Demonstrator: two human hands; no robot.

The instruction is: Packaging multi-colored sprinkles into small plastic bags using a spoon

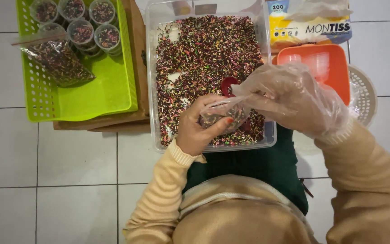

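Both hands (199, 126) (294, 97) around small bag (222, 115)

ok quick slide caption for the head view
Bare left hand and gloved right hand hold a small bag over a tub of sprinkles.

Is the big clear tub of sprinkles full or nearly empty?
Partly full: sprinkles cover most of the clear tub, but bare white patches of its floor show through.

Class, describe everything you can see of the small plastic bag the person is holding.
The bag is small, clear, thin plastic, partly filled with multicoloured sprinkles. The bare left hand cups it from below; the gloved right hand pinches its open top. It hangs over the clear tub of sprinkles, beside a red scoop.
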